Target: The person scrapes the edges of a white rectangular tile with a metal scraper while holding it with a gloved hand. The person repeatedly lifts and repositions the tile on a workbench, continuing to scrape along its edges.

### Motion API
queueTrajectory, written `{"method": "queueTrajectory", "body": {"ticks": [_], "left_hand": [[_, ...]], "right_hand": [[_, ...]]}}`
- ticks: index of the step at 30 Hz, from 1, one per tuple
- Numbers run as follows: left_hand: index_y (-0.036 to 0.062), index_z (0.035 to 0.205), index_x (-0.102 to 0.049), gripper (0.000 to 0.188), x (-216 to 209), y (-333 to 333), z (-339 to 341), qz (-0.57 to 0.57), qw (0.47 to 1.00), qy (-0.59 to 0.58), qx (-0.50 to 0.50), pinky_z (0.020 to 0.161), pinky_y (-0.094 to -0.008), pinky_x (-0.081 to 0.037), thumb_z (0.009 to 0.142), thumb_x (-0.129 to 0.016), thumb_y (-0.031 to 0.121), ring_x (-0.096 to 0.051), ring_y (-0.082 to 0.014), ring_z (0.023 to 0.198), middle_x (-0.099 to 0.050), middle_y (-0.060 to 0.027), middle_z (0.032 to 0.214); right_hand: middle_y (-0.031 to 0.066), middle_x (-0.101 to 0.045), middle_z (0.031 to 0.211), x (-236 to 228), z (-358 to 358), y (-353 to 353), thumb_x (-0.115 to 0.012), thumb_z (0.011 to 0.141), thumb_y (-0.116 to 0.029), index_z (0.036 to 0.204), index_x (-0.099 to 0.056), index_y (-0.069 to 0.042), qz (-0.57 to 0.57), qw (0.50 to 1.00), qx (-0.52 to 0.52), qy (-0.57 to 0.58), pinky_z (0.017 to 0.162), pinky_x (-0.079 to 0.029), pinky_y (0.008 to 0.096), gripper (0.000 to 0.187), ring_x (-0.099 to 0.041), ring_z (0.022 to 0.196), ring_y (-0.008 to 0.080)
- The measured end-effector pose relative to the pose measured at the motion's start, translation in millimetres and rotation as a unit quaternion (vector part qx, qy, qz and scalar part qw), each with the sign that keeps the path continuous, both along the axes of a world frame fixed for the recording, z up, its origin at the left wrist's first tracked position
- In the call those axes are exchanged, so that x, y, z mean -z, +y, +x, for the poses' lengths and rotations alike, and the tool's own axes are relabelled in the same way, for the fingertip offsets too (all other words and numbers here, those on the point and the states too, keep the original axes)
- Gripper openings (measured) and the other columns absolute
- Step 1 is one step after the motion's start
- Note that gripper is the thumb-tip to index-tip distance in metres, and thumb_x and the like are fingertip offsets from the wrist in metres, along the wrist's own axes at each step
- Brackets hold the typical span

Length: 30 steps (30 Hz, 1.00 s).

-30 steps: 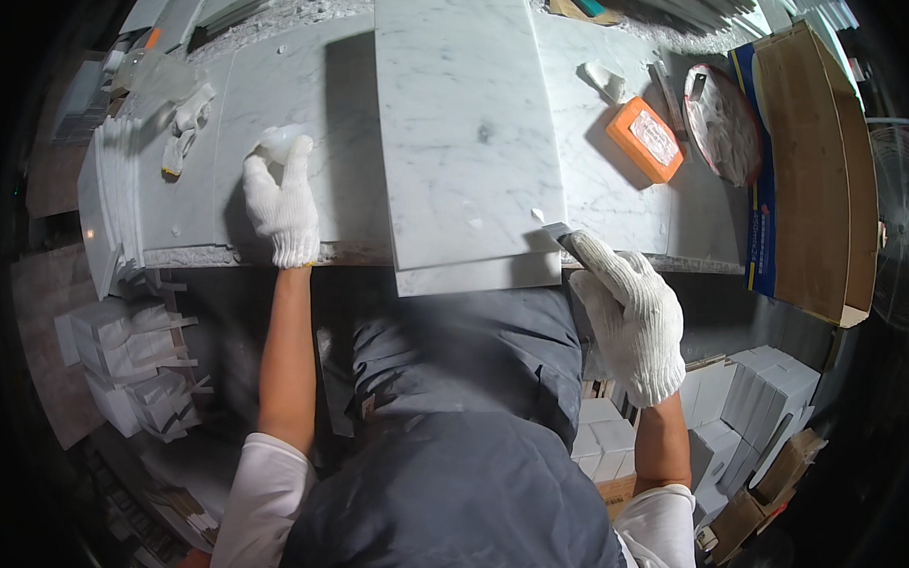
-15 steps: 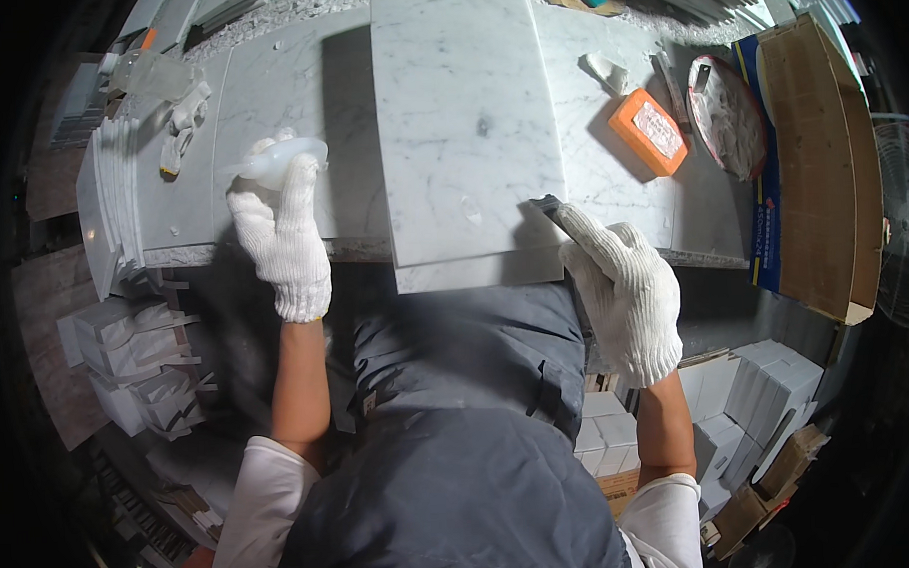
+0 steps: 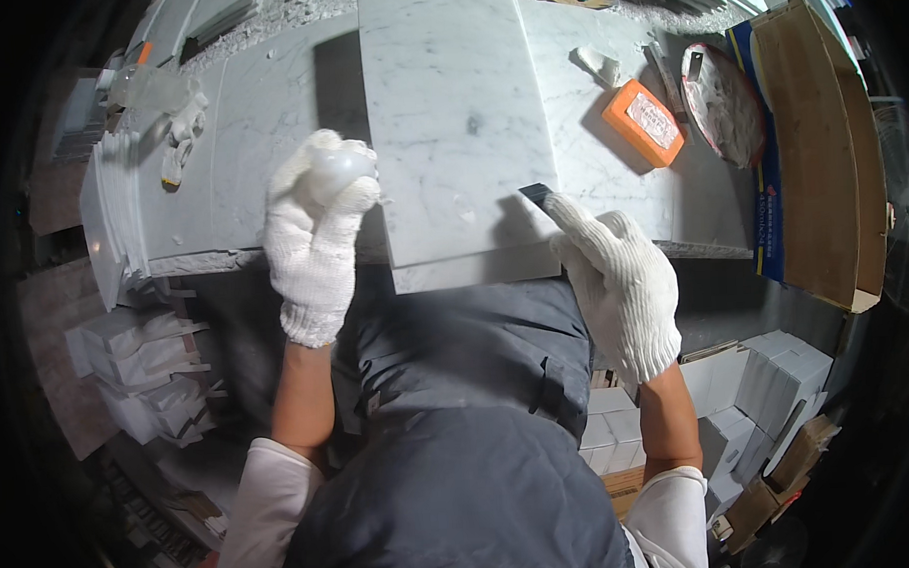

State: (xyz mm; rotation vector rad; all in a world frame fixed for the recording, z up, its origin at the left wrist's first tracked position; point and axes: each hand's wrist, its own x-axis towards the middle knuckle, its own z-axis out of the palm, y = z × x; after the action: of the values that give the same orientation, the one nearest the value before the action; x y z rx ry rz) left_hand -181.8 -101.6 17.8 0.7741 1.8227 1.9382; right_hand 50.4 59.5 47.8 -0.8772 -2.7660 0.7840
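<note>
Your left hand (image 3: pixel 313 239) clenched a small translucent white lump (image 3: pixel 338 168) beside the white marble slab (image 3: pixel 454 134); your right hand (image 3: pixel 615 278) gripped a dark scraper blade (image 3: pixel 534 193) at the slab's right edge, scraping apparently unfinished.

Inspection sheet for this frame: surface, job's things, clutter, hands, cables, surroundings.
Surface: grey-white marble worktop, dusty, rough front edge.
Job's things: marble slab lies on the worktop, overhanging its front edge toward the person; small pale rounded object; dark flat blade.
Clutter: orange block, round tray of white paste, spare white glove.
Hands: left hand, gloved, shut on the pale rounded object beside the slab; right hand, gloved, shut on the dark flat blade at the slab's right edge.
Cables: nothing seen.
Surroundings: wooden boards at right, stacked white tiles below left, white boxes below right.
</note>
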Motion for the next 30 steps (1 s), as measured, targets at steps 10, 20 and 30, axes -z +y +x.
{"method": "queueTrajectory", "body": {"ticks": [10, 20, 30], "left_hand": [[0.0025, 0.141, -0.057, 0.055, -0.9, 2.1, -0.2, -0.083, 0.989, 0.106, 0.056, 0.096, -0.0326, -0.058, 0.089, -0.071, -0.009, -0.066, -0.0203, 0.115, -0.067, -0.0098, 0.129], [0.0132, 0.128, -0.071, 0.051, -4.8, 21.7, -9.3, -0.179, 0.900, 0.385, 0.096, 0.100, -0.0396, -0.053, 0.078, -0.074, 0.000, -0.066, -0.0293, 0.113, -0.071, -0.0070, 0.121], [0.0189, 0.122, -0.074, 0.052, 6.3, 46.2, -14.0, -0.136, 0.813, 0.544, 0.155, 0.099, -0.0381, -0.050, 0.072, -0.076, 0.003, -0.064, -0.0238, 0.115, -0.069, 0.0007, 0.118]], "right_hand": [[0.0099, -0.065, 0.090, -1.7, 19.0, -2.6, -0.063, 0.093, -0.013, 0.137, -0.061, -0.025, 0.003, 1.000, -0.006, -0.025, 0.066, -0.053, 0.0404, 0.046, -0.066, 0.076, 0.0289], [0.0118, -0.066, 0.098, 5.5, 24.6, -3.9, -0.057, 0.095, -0.013, 0.133, -0.062, -0.024, -0.028, 0.999, -0.003, -0.027, 0.068, -0.055, 0.0418, 0.040, -0.069, 0.079, 0.0329], [0.0109, -0.067, 0.092, 31.9, 48.9, -26.3, -0.074, 0.086, -0.005, 0.135, -0.067, -0.015, -0.120, 0.971, 0.141, 0.152, 0.074, -0.053, 0.0370, 0.050, -0.065, 0.083, 0.0273]]}}
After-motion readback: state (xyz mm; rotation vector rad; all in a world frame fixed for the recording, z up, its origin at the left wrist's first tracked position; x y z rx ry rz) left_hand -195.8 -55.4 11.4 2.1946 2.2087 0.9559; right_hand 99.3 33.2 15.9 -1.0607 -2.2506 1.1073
